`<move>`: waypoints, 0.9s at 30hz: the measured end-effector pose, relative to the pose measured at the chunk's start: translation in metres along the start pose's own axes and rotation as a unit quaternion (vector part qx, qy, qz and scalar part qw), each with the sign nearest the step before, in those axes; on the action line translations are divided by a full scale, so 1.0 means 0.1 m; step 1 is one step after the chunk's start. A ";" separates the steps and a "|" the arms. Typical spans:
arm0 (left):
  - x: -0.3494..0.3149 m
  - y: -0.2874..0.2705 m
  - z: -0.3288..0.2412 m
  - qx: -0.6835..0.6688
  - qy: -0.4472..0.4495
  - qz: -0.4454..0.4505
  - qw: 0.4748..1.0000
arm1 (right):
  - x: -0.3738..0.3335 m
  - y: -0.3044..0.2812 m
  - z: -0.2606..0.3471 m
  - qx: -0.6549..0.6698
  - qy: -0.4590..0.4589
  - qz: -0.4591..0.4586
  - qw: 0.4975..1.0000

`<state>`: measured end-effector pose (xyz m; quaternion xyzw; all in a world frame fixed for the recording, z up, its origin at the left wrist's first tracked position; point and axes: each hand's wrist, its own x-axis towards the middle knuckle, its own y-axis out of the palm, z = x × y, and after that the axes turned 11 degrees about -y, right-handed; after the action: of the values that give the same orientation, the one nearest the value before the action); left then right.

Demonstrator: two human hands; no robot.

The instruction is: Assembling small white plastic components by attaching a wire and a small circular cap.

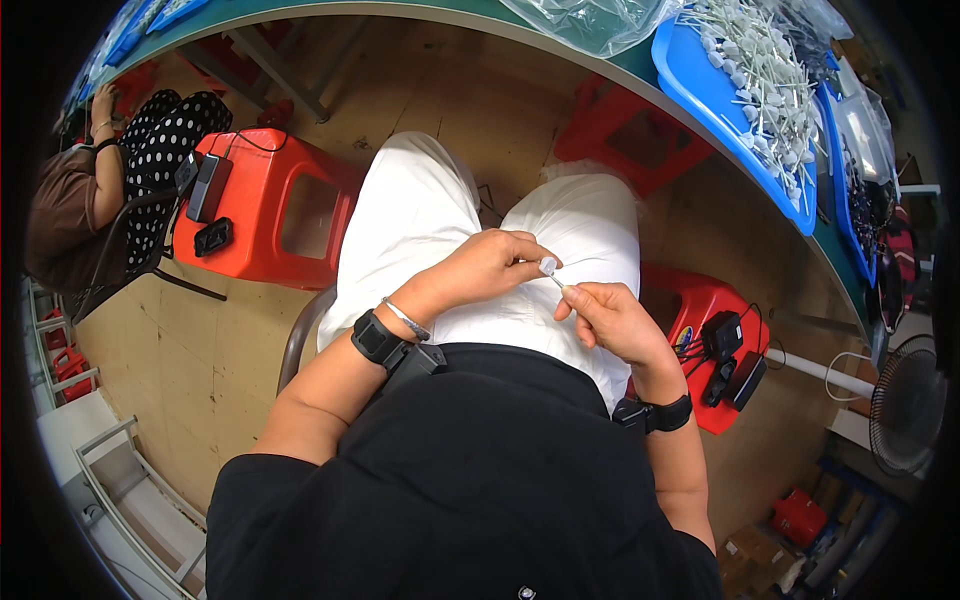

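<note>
Above my lap, both hands meet at a small stick with a whitish, knob-like head. My right hand pinches its thin shaft between thumb and fingertips. The fingers of my left hand are closed at the pale head, touching it from the left. A blue tray on the table at the upper right is heaped with similar white-headed sticks. The exact kind of the small piece is too small to make out.
A green-edged table curves along the far side. Red stools stand at my left and right, bearing black devices and cables. A fan is at far right. Another person sits at far left.
</note>
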<state>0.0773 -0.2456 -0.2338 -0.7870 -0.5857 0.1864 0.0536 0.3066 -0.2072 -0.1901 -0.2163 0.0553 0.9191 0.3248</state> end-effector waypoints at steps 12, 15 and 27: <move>-0.02 -0.04 -0.06 -0.143 -0.082 0.084 0.983 | -0.03 0.00 0.03 -0.044 -0.049 -0.014 0.998; -0.03 -0.08 -0.11 -0.162 -0.100 0.102 0.976 | -0.03 -0.01 0.04 -0.075 -0.074 -0.016 0.994; -0.02 -0.08 -0.13 -0.177 -0.115 0.111 0.971 | 0.05 0.08 -0.09 -0.524 -0.413 -0.183 0.722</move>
<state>0.0742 -0.2432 -0.2183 -0.8173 -0.5205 0.1738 -0.1759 0.3014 -0.2131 -0.2010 0.0433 -0.6157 0.7221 0.3124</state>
